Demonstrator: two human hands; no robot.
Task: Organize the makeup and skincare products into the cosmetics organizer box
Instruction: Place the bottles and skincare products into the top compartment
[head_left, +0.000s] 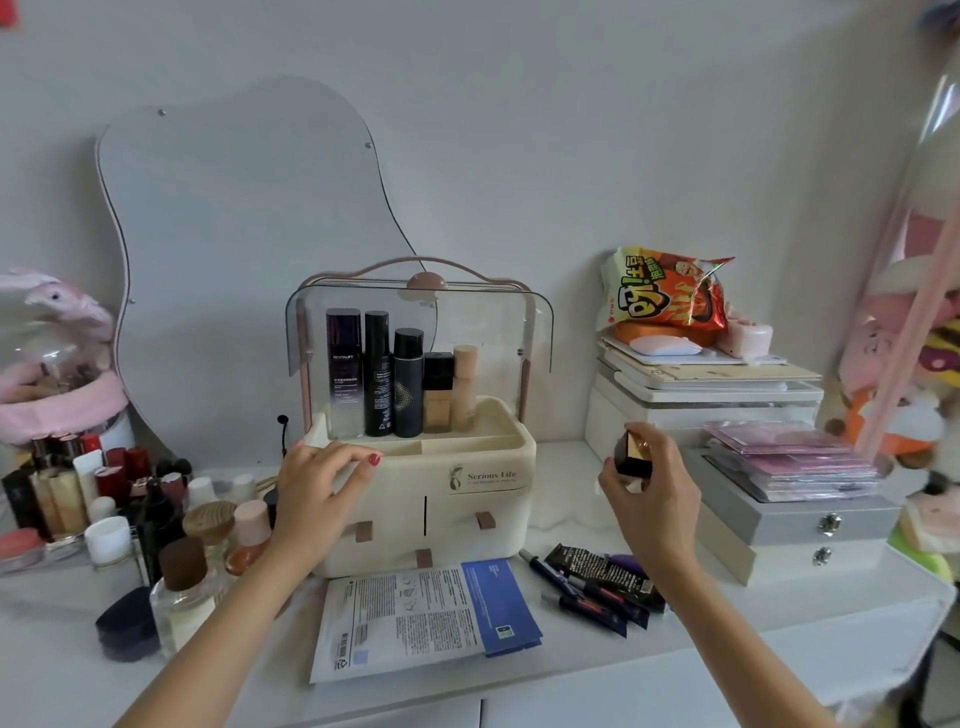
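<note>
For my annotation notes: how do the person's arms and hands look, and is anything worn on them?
Both forearms are bare; no sleeves, watch or bracelets show. The left hand has red polish on the one nail that shows. No nails or rings show on the right hand.

Two bare arms reach forward from the bottom of the view. The left hand (322, 475) is palm down, with its fingers bent a little and its fingertips resting on something in front of it. One nail is painted red. The right hand (649, 478) is raised a bit higher, out to the right and well apart from the left one. Its fingers and thumb curl round a small dark thing and hold it up. Both wrists are straight.
</note>
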